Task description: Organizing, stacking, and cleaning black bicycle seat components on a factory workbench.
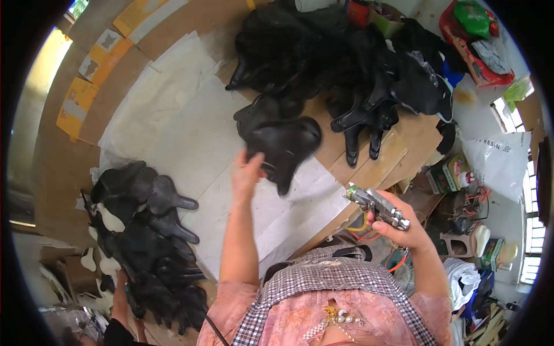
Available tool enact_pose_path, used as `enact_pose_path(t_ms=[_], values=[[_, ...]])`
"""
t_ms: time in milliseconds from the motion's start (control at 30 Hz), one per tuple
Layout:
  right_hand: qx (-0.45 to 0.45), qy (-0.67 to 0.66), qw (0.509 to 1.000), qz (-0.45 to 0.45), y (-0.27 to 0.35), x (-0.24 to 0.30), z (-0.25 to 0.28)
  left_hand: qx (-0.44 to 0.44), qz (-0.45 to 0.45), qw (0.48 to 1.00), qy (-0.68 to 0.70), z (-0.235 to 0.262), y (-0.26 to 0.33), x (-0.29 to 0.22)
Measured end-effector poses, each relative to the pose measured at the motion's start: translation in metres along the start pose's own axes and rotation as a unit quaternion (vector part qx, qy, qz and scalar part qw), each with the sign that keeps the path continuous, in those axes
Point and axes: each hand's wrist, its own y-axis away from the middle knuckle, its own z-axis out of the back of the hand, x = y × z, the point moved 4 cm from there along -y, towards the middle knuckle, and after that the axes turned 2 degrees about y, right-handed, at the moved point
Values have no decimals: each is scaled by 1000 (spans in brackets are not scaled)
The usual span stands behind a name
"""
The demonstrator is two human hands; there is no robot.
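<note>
My left hand [248, 172] is closed at the edge of a black bicycle saddle [285, 144], slightly smeared by motion. The saddle's narrow nose points toward me, over the pale sheet [202, 127] covering the table. Another black saddle shows partly behind it. In my right hand [398, 220] is a metal spray gun [378, 206], fingers wrapped round its body. Its green-tinged nozzle points left toward the saddle. An orange hose [398, 262] shows below that hand.
Black saddles are heaped at the far side [311, 52] and at the left [144, 230]. A co-worker's arm [119, 297] reaches in at lower left, beside white saddle-shaped pieces [109, 265]. Cans [450, 176] and a white plastic bag [496, 161] are at right.
</note>
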Motion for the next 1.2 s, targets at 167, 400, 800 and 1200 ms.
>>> enact_pose_path(t_ms=[167,400,800,1200], values=[[87,51,995,25,-23,9,-25,-69,-139,988,-6,118,24,-3],[180,132,973,52,-29,26,-58,-39,-24,998,41,175,62,106],[107,72,991,38,-37,59,-103,-145,31,922,359,164,93,141],[112,111,987,-7,-34,32,-76,-382,-224,647,621,312,130,61]])
